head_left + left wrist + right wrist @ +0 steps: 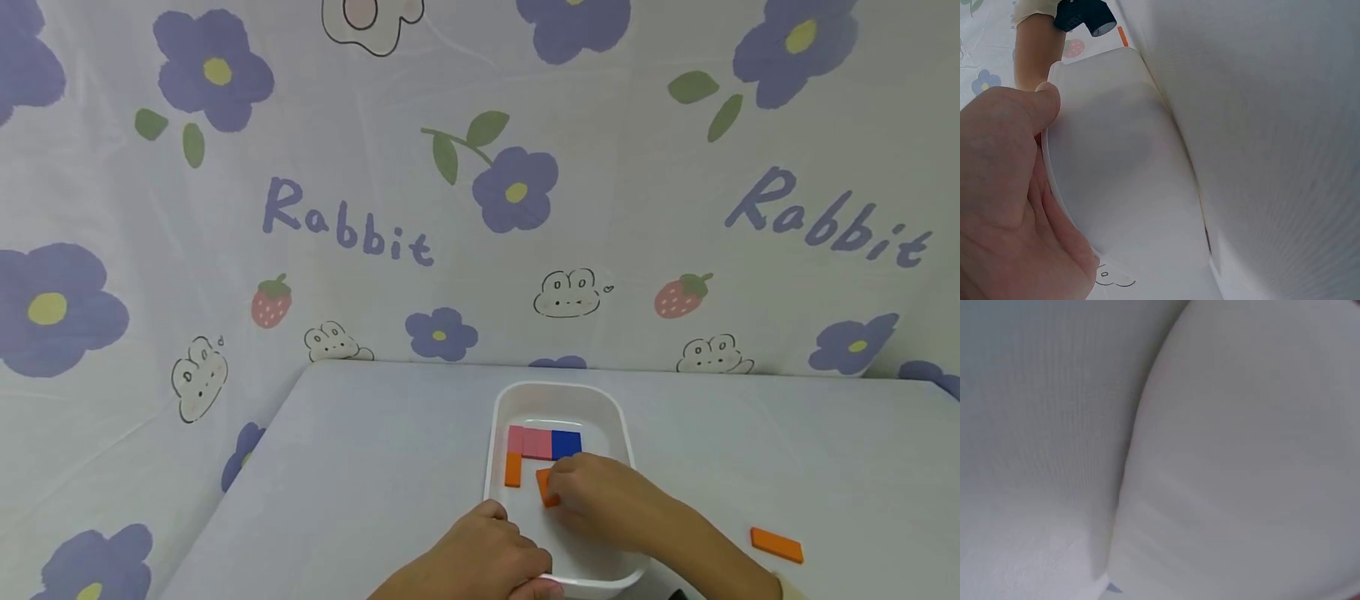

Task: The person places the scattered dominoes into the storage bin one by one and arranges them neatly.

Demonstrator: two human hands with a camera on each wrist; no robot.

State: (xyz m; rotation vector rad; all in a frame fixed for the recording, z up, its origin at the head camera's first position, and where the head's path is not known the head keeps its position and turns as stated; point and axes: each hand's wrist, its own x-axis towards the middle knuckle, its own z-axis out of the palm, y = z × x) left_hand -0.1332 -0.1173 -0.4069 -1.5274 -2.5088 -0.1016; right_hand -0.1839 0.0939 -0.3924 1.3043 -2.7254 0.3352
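Note:
A white plastic tray (pixel 622 433) stands on the table, with flat coloured tiles inside. Near its left front corner, my left hand (pixel 480 550) grips the rim; in the left wrist view the thumb and fingers of that left hand (pixel 1004 169) clasp the tray wall (pixel 1116 150). Inside the tray, my right hand (pixel 600 500) pinches an orange tile (pixel 547 488), partly covered by the fingers. Beyond it lie a pink strip (pixel 515 439), a pink tile (pixel 537 443) and a blue tile (pixel 566 443) in a row, with an orange strip (pixel 513 470) below the pink strip.
Another orange tile (pixel 777 545) lies on the table right of the tray. Behind the table (pixel 360 467) hangs a flower-and-rabbit printed cloth (pixel 615 167). Only the tray's pale outer wall (pixel 1241 456) and pale cloth show clearly in the right wrist view.

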